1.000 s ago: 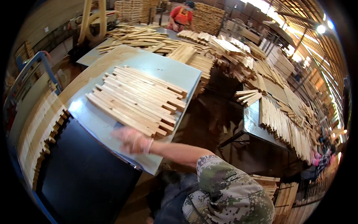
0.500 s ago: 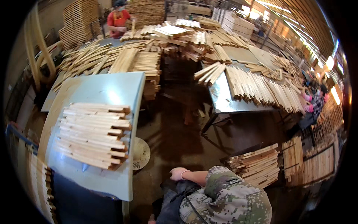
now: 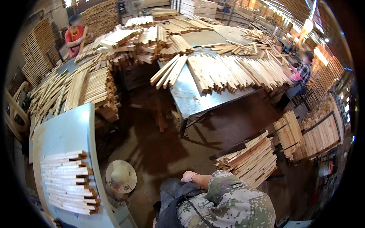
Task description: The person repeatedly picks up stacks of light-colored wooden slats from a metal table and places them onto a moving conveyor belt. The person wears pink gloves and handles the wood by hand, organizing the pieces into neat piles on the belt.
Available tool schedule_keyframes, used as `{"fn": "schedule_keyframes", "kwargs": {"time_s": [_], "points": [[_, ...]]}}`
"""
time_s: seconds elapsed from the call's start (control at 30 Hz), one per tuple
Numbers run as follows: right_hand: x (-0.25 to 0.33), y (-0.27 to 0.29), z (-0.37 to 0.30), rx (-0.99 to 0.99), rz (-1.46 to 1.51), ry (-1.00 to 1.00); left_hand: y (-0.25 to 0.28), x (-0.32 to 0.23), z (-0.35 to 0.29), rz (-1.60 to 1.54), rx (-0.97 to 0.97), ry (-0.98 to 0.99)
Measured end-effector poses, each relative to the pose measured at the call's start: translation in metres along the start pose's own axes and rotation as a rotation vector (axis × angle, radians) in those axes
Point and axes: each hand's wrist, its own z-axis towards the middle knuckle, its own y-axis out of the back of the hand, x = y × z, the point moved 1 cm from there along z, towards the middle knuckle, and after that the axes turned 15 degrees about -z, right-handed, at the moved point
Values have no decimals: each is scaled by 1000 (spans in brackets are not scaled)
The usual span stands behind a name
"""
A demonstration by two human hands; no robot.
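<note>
Right grip now away from slats

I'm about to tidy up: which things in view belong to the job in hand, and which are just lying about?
Likely the job's:
wood strips laid side by side
near pale-blue table under them

Likely just lying about:
reddish wood piece on the floor
round pale disc beside that table

Looking down and ahead from the person's head
A wide, round view: green-and-tan camouflage cloth sleeve close, shiny blue-grey flat-topped table farther off.
</note>
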Motion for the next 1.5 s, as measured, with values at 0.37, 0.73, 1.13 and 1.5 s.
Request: {"fn": "schedule_keyframes", "kwargs": {"time_s": [0.37, 0.73, 1.13, 1.5], "points": [[-85, 10, -5, -143, 304, -108, -24, -126, 43, 242, 38, -116], [-113, -61, 7, -98, -124, 136, -22, -190, 115, 444, 88, -170], [-93, 70, 22, -178, 427, -301, -28, -380, 116, -670, 328, 107], [-49, 198, 39, -206, 537, -327, -18, -472, 159, -255, 121, -41]]}}
